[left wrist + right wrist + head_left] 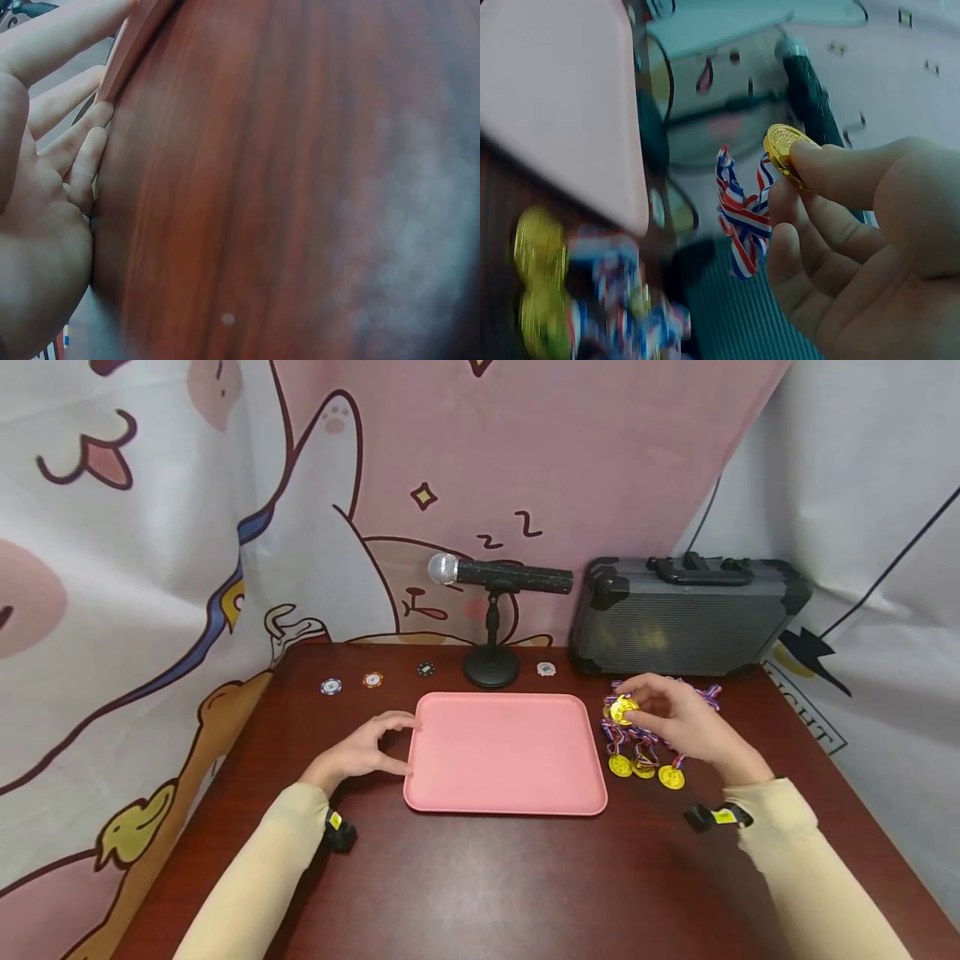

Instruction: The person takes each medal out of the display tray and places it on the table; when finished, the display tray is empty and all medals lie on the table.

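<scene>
A gold medal (783,152) is pinched between the thumb and fingers of my right hand (678,718). Its red, white and blue ribbon (742,214) dangles in a bundle beside the fingers in the right wrist view. Below that hand lies a pile of more gold medals (643,767) with tangled striped ribbons. My left hand (365,747) touches the left edge of a pink tray (506,753), thumb and fingers spread apart along the rim. In the left wrist view, the fingers (86,154) rest near the table top beside the tray's edge.
Behind the tray a black microphone (517,578) sits on a round-based stand (491,667). A grey hard case (686,618) stands at the back right. Several poker chips, such as a blue one (331,686) and an orange one (372,679), lie along the back. Printed cloth hangs around the table.
</scene>
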`<state>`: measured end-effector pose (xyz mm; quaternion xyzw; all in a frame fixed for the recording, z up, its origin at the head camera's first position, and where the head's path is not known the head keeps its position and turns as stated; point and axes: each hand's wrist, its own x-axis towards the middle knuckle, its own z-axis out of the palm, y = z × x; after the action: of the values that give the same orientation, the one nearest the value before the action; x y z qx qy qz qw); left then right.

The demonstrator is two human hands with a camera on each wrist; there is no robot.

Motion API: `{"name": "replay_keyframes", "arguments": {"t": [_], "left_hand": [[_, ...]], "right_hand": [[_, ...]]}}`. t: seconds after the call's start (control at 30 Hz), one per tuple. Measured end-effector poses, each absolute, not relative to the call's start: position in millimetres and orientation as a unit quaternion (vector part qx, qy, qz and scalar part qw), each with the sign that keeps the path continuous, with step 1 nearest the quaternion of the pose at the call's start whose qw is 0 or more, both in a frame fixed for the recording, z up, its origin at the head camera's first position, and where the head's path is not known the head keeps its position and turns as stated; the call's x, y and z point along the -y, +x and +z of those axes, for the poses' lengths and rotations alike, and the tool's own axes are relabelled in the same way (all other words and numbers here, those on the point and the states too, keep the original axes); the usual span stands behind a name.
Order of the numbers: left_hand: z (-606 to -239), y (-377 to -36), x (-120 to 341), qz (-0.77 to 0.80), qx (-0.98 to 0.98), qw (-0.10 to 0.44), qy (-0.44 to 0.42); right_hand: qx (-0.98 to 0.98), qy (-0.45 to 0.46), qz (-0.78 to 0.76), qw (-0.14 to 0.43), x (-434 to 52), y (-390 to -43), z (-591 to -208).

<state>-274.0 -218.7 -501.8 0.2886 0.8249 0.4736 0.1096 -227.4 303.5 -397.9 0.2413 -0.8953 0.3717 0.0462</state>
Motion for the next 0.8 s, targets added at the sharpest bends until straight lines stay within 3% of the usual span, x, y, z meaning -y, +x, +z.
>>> {"name": "replay_keyframes", "arguments": {"t": [0.4,0.8], "left_hand": [[-506.1,-274.5,220.9,0.473,-0.826,0.11,0.286],[-502.0,-274.8,218.8,0.48,-0.823,0.116,0.281]], "right_hand": [[0.927,0.143,0.34,0.066,-398.2,-200.9,-421.3],[0.942,0.137,0.303,0.031,-421.8,-190.3,-459.7]]}}
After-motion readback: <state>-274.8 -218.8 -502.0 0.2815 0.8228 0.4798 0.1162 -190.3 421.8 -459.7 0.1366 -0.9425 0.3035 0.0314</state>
